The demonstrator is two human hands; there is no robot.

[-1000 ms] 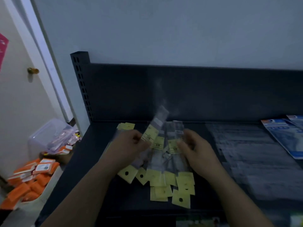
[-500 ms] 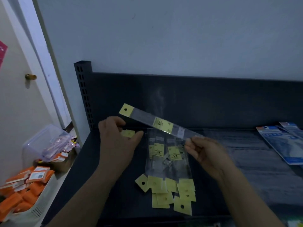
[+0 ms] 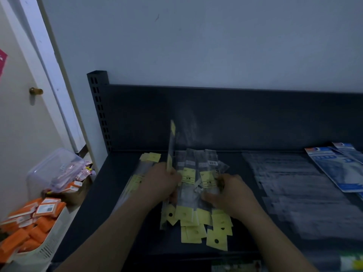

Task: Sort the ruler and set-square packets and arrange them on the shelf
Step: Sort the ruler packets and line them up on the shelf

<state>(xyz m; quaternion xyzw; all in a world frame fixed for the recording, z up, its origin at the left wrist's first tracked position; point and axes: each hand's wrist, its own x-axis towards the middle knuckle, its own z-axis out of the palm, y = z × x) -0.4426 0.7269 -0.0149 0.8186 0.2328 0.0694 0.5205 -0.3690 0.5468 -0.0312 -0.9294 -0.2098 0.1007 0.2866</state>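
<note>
Your left hand [image 3: 161,179] gripped one ruler packet [image 3: 171,146], standing on edge. Your right hand [image 3: 227,193] pressed the pile [image 3: 198,181] on the shelf [image 3: 117,193]. Slippery packets could slide and mix.

Clear yellow-tagged ruler packets [image 3: 196,185] heaped on shelf [image 3: 110,203]

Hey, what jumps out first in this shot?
Two hands work a fan of clear ruler packets with yellow tags at the middle of a dark shelf; the left lifts one packet on edge. Orange boxes fill a bin at lower left.
</note>
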